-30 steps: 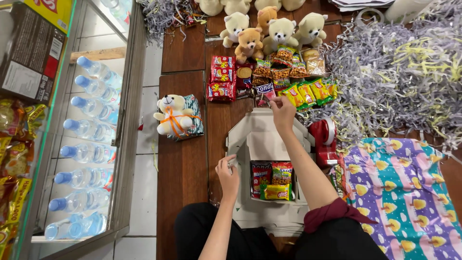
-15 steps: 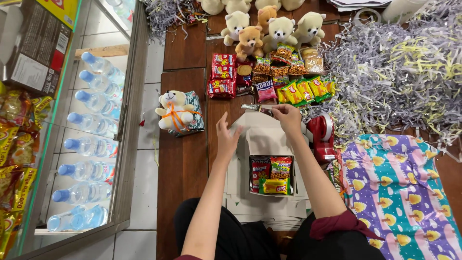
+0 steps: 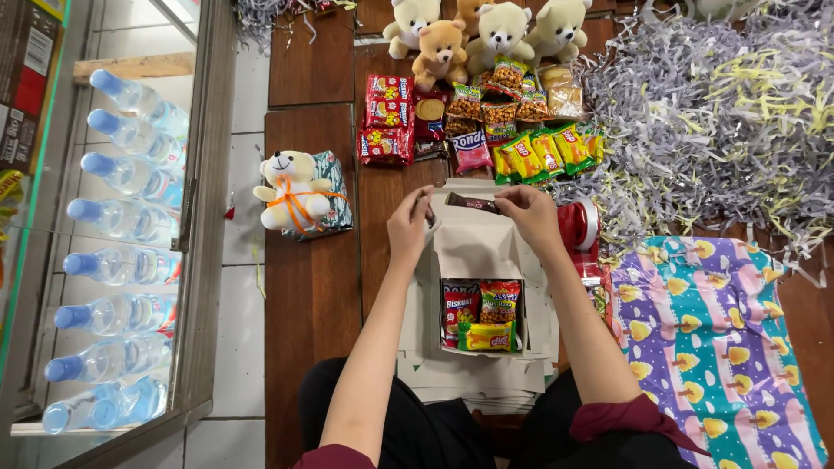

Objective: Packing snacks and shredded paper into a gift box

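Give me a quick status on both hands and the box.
Left hand and right hand pinch a dark snack bar by its ends, above the open box. Three snack packs already inside. Nothing blocking.

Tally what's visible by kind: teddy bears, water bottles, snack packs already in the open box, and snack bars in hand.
Teddy bears: 5, four at the top and one with an orange ribbon
Water bottles: 8
Snack packs in the open box: 3
Dark snack bar between left hand and right hand: 1
Total: 17

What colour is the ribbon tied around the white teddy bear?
Orange, on the white teddy bear; the head view shows it.
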